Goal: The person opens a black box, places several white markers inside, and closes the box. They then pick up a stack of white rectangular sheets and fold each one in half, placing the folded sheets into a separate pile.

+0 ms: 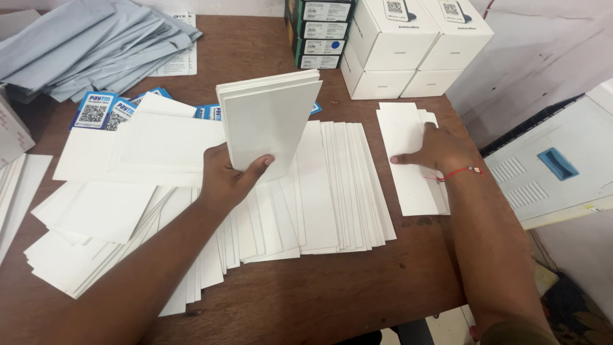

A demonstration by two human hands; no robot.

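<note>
My left hand (pixel 227 177) grips a thick stack of white cards (pixel 268 118), held upright above the brown wooden table (pixel 319 300). Under it, many long white cards (pixel 319 191) lie fanned out in overlapping rows across the table. My right hand (pixel 437 150), with a red thread on the wrist, presses flat on a small separate pile of white cards (pixel 408 160) near the table's right edge.
Several white boxes (pixel 408 45) and a stack of dark boxes (pixel 319 32) stand at the back. Grey pouches (pixel 89 45) are heaped at back left, blue-and-white code stickers (pixel 96 110) beside them. A white machine (pixel 562 160) sits off the table's right edge.
</note>
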